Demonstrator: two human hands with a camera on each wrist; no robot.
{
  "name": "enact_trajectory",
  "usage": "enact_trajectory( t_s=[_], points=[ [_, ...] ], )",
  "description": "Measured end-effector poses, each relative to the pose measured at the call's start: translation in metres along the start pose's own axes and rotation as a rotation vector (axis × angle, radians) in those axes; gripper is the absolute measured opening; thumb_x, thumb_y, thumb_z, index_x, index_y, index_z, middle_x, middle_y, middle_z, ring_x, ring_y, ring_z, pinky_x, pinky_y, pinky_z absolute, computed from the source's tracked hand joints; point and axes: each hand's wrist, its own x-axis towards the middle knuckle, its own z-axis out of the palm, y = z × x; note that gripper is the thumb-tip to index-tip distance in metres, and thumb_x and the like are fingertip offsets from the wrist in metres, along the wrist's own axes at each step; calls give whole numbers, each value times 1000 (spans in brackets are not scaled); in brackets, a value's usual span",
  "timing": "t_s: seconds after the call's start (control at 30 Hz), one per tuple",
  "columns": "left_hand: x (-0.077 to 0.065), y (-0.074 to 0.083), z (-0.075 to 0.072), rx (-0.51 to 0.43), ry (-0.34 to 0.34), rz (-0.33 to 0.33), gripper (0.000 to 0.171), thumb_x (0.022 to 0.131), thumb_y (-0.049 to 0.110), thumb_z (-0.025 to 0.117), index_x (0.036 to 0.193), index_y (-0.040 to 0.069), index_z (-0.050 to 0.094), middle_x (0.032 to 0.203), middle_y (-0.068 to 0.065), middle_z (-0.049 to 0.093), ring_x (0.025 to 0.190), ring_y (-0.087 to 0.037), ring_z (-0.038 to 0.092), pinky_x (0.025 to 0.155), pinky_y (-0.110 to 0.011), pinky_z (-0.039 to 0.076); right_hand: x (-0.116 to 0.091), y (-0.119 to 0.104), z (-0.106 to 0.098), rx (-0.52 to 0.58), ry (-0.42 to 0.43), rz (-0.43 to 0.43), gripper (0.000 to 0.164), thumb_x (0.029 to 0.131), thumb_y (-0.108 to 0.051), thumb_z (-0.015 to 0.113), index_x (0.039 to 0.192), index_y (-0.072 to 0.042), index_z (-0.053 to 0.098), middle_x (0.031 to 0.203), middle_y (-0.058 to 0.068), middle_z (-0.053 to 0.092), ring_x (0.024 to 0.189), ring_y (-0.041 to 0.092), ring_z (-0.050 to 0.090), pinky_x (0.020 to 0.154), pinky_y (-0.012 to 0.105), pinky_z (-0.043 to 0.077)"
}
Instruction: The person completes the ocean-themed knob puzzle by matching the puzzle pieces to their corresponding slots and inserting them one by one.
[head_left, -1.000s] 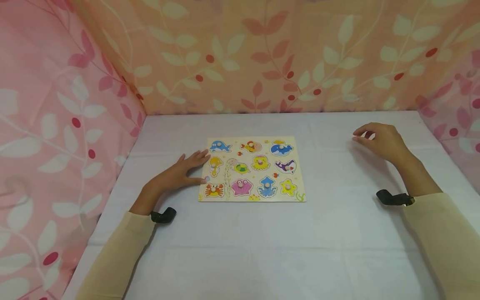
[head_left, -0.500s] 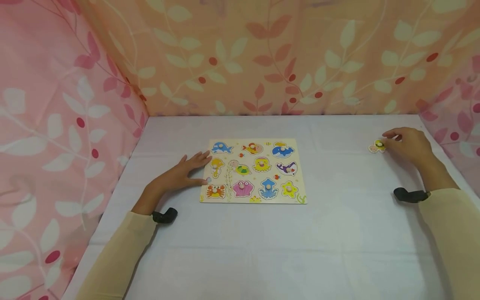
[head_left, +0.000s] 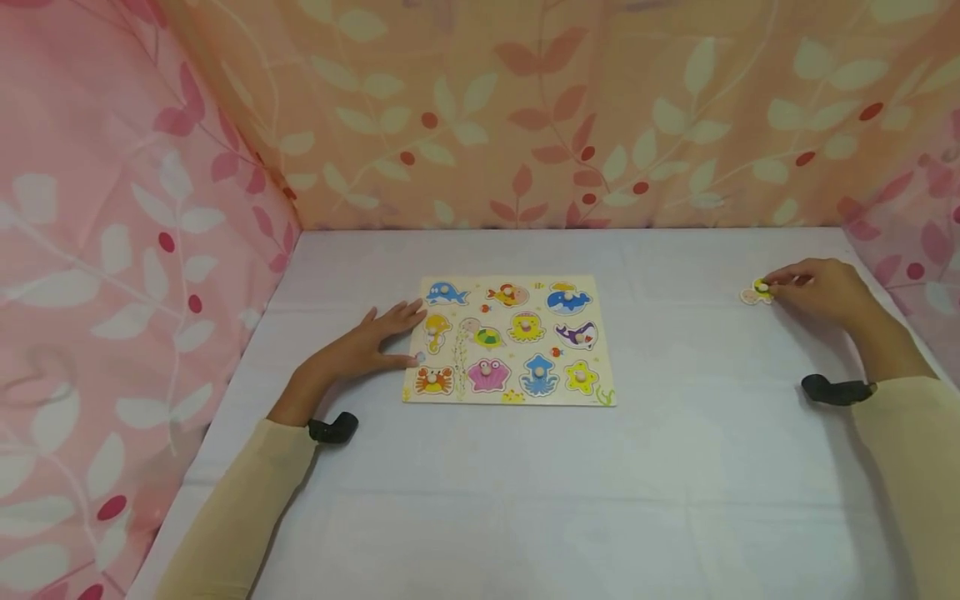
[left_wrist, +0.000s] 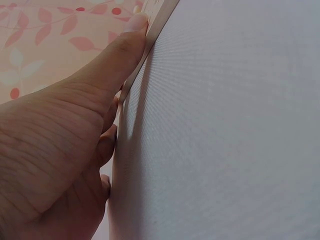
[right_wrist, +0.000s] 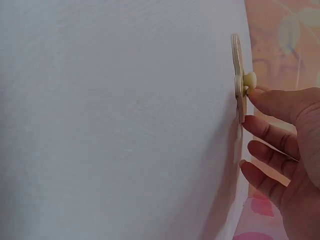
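A wooden peg puzzle board (head_left: pixel 517 400) with sea-animal pieces, among them a crab (head_left: pixel 434 381) and a starfish (head_left: pixel 581 377), lies on the table. My left hand (head_left: pixel 360 342) rests at its left edge, thumb and fingertips touching it; in the left wrist view the thumb (left_wrist: pixel 112 60) lies against the board's edge. Far to the right, my right hand (head_left: pixel 828 292) pinches the knob of a turtle puzzle piece (head_left: pixel 748 296). Seen edge-on in the right wrist view, that piece (right_wrist: pixel 237 60) has a round knob (right_wrist: pixel 251 80) with the thumb against it. The index fingertip is partly hidden there.
A white cloth covers the table (head_left: pixel 525 500). Behind it hangs an orange leaf-print curtain (head_left: pixel 465 83), and pink curtains (head_left: pixel 82 292) stand along both sides. Dark wrist cameras (head_left: pixel 832 390) sit at both cuffs.
My right hand has moved right, and the turtle piece, not visible one second ago, shows at its fingertips. My left hand stays at the board. The head view has shifted slightly.
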Motion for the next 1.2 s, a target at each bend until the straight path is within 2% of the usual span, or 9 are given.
enact_trajectory(
  t_s=[0.3,0.5,0.63,0.77,1.07,1.2],
  points=[
    [1,2,-2,6,-9,-10,92,89,54,73,163,28,23,170,6,11,157,-25,0,122,-56,-11,-2,-1,-1,12,19,-7,35,91,-26,77,114,0,75,94,21,68,85,30,54,60,33,40],
    [3,1,-3,14,-9,-9,93,89,56,72,163,29,23,170,7,10,157,-24,-1,122,-55,-11,-3,-2,-1,25,47,-13,35,90,-27,78,112,0,76,91,20,68,82,27,54,60,30,38],
    [5,2,-4,17,-18,-25,93,89,57,72,162,31,22,170,9,9,157,-22,-1,123,-54,-11,-4,-1,3,43,79,-19,33,90,-26,78,113,-2,76,88,16,68,76,9,51,59,28,38],
    [5,3,-5,14,-21,-32,93,88,57,72,162,32,22,170,9,10,157,-21,0,123,-53,-11,-4,1,6,45,110,-50,29,89,-23,80,110,-3,78,84,12,67,70,-2,45,58,26,36],
    [2,1,-3,-2,-17,-30,93,88,57,72,162,32,22,170,8,9,157,-22,-1,123,-54,-12,2,2,8,12,169,-115,24,84,-18,83,102,-2,80,75,3,66,67,-6,43,56,25,33],
    [1,-1,-1,-3,-15,-30,94,88,57,72,162,32,22,170,10,9,157,-21,-1,123,-53,-12,3,-2,7,-33,163,-133,23,87,-20,80,102,-2,79,77,5,66,68,1,45,57,28,35]
  ],
)
